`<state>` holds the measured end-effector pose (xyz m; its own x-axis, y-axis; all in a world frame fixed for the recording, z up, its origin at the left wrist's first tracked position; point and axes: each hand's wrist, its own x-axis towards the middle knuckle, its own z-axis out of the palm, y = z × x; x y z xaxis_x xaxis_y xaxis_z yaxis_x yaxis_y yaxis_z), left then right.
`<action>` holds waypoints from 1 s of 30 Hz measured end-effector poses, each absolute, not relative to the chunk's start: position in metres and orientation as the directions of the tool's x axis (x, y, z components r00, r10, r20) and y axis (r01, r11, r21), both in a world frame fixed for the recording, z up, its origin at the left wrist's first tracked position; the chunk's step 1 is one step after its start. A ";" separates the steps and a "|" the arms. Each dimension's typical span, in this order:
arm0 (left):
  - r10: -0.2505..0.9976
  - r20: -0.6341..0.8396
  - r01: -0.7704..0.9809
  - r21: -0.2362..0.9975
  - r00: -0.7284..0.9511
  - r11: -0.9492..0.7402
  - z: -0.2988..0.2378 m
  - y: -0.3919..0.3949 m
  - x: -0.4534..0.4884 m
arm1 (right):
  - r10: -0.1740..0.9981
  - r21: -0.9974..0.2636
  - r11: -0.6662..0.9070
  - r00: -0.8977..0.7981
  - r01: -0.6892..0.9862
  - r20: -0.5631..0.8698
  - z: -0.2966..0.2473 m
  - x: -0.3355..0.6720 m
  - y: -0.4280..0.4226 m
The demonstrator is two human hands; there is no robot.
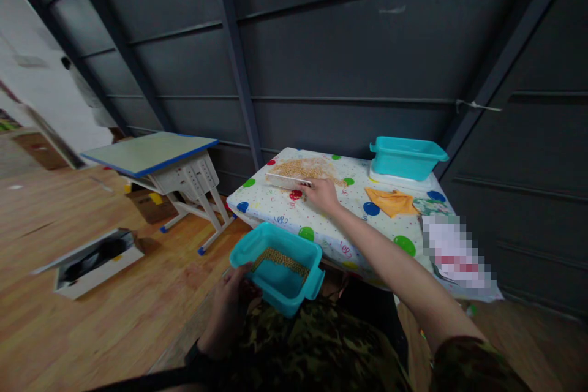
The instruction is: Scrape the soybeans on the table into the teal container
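Observation:
My left hand (236, 288) grips the near left rim of a teal plastic bin (280, 300), held tilted below the front edge of the table. Yellowish beans or grains (282, 260) lie in a band inside it. Over the table, my right hand (323, 194) is closed on one end of a thin, flat white piece (287, 181), its long edge standing up; its exact kind does not show. Just beyond this piece, loose beans or grains (305, 167) are spread over the balloon-print tablecloth (275, 202).
A second teal bin (407, 159) stands at the table's back right on something white. Nearby lie an orange cloth (392, 201) and a blurred-out packet (454, 251). To the left are a desk (151, 152) and an open white box (98, 263) on the floor. A dark panelled wall (349, 55) rises behind.

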<state>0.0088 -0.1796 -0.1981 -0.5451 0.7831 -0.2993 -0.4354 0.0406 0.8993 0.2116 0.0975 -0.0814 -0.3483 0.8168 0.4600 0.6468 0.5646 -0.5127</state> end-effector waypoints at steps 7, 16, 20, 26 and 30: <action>0.780 -0.287 -0.414 0.909 -0.556 0.040 -0.199 -0.179 0.009 | 0.816 -0.530 0.569 -0.347 0.629 0.463 -0.082 0.213 0.097; 0.758 -0.323 -0.424 0.903 -0.567 0.068 -0.209 -0.173 0.009 | 0.801 -0.538 0.595 -0.385 0.597 0.458 -0.084 0.213 0.096; 0.742 -0.364 -0.454 0.886 -0.563 0.090 -0.210 -0.172 0.008 | 0.825 -0.553 0.558 -0.346 0.619 0.446 -0.083 0.213 0.098; 0.752 -0.361 -0.467 0.880 -0.552 0.080 -0.206 -0.172 0.009 | 0.818 -0.553 0.566 -0.333 0.611 0.469 -0.081 0.217 0.104; 0.754 -0.365 -0.480 0.874 -0.546 0.075 -0.206 -0.172 0.010 | 0.828 -0.559 0.543 -0.289 0.627 0.481 -0.075 0.222 0.107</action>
